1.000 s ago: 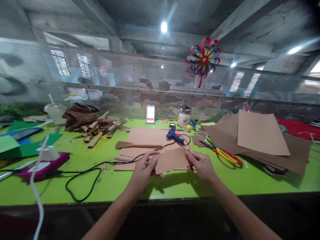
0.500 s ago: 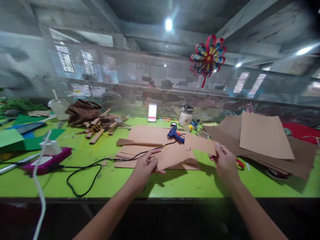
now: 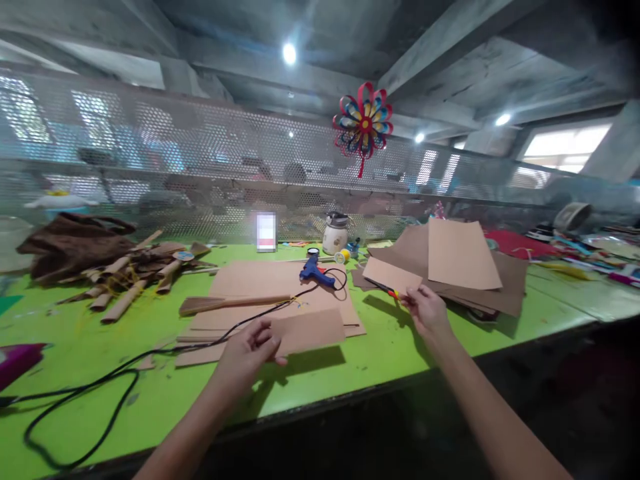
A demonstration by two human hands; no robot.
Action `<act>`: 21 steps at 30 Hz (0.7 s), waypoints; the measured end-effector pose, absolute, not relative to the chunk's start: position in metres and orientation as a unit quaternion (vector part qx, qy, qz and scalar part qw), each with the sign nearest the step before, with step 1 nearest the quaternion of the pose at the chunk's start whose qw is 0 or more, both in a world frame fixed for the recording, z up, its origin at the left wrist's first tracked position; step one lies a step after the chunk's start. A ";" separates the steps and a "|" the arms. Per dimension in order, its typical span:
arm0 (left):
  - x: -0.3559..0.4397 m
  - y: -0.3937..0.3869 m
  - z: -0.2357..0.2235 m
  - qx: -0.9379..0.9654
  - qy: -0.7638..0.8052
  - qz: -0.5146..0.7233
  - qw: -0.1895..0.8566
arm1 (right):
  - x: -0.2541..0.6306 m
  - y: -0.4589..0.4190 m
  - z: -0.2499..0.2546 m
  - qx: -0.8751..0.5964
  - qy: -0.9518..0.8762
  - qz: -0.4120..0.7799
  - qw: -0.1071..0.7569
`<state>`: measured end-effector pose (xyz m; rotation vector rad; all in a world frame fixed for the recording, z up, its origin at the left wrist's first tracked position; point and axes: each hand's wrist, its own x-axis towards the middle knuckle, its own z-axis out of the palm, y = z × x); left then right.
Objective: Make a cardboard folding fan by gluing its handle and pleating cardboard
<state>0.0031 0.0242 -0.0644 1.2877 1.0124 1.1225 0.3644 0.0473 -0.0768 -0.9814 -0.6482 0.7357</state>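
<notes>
My left hand (image 3: 253, 350) pinches a rectangular piece of brown kraft paper (image 3: 310, 331) by its left end, tilted above the table's front part. Farther right, my right hand (image 3: 425, 310) is closed on scissors (image 3: 393, 292) with red and yellow handles, their dark blades pointing left. A second brown paper piece (image 3: 390, 273) reaches out from the same fingers, behind the scissors; how it is gripped is partly hidden. Between the hands and farther back, a blue glue gun (image 3: 317, 272) lies on large brown paper sheets (image 3: 240, 277).
A black cord (image 3: 135, 363) loops across the green table at left. Rolled paper tubes (image 3: 125, 303) and a brown bag (image 3: 70, 247) lie at back left. Behind stand a phone (image 3: 266, 232) and a bottle (image 3: 335, 235). Stacked brown sheets (image 3: 463, 257) lie at right.
The view has turned right. My right hand has taken up the scissors while keeping its paper piece. My left hand now lifts a separate piece off the sheets.
</notes>
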 end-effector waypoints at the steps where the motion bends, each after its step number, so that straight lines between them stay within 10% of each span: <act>1: 0.002 0.025 -0.066 0.554 0.428 0.466 0.541 | 0.364 0.049 -0.077 -0.450 -0.301 0.341 0.768; 21: 0.010 0.047 -0.066 0.648 0.426 0.383 0.503 | 0.292 0.040 -0.052 -0.488 -0.353 0.496 0.625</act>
